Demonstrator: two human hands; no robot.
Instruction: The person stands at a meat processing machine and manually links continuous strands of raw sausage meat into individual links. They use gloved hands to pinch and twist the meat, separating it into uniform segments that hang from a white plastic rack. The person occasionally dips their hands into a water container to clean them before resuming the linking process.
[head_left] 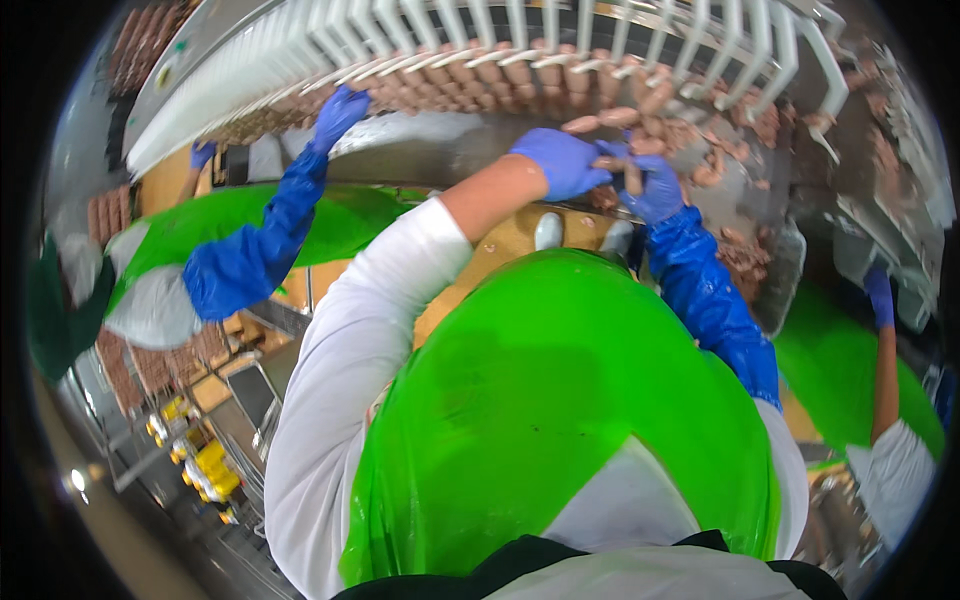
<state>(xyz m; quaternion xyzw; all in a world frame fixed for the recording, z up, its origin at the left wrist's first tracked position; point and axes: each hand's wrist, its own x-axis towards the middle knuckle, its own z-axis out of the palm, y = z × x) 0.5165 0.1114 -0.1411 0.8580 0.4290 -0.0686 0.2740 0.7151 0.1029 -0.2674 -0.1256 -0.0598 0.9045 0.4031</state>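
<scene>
Both my hands, in purple gloves, are close together at the near edge of the metal work surface. My left hand (pixel 563 163) is closed, its fingertips at a short pink sausage link (pixel 612 162). Beside it, my right hand (pixel 655 190) is closed around another sausage link (pixel 633 178), which points down between the hands. More links (pixel 600 120) of a sausage string lie just above my fingers. Loose sausages (pixel 715 165) are spread to the right of my right hand.
White hooks (pixel 600 35) run in a row across the far side, with rows of sausages (pixel 480 75) hanging below. At left, a co-worker's gloved hand (pixel 340 115) touches the row. Another co-worker's hand (pixel 879 295) is at right by a grey bin (pixel 910 300). A pile of sausages (pixel 742 260) lies near my right sleeve.
</scene>
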